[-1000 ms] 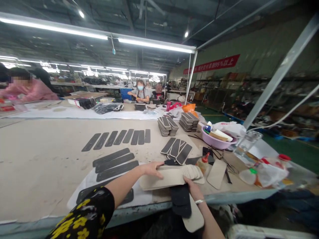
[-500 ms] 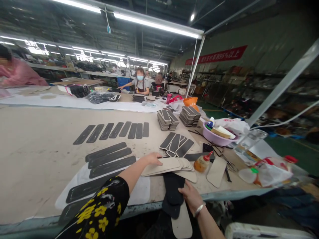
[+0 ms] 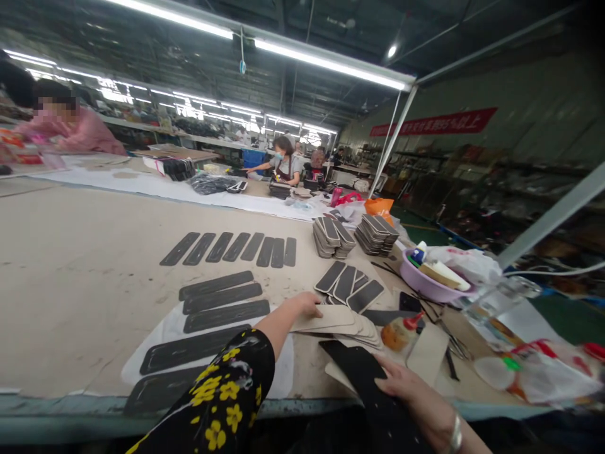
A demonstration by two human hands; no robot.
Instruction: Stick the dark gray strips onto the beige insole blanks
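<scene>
My left hand (image 3: 307,305) pinches the end of the top panel in a fanned stack of beige rounded panels (image 3: 347,320). In my right hand (image 3: 401,381) is a long black panel (image 3: 359,372), gripped along its right side and slanting over the table's front edge. A beige panel's edge (image 3: 336,374) shows beneath the black one. Left of my arm, several dark glossy strips (image 3: 227,315) lie in a column, partly on a white sheet (image 3: 283,366). Behind my left hand sits a loose pile of dark-faced panels (image 3: 347,284).
Two stacks of panels (image 3: 375,234) stand farther back, and a row of dark strips (image 3: 239,247) lies to their left. At right are a red-tipped glue bottle (image 3: 399,331), a purple basin (image 3: 430,285), scissors (image 3: 456,345) and a plastic bag (image 3: 553,372). Co-workers (image 3: 286,165) sit across the table.
My right hand has lifted the black panel and turned it, with its far end now over the table edge. My left hand stays at the beige stack. The view has shifted left.
</scene>
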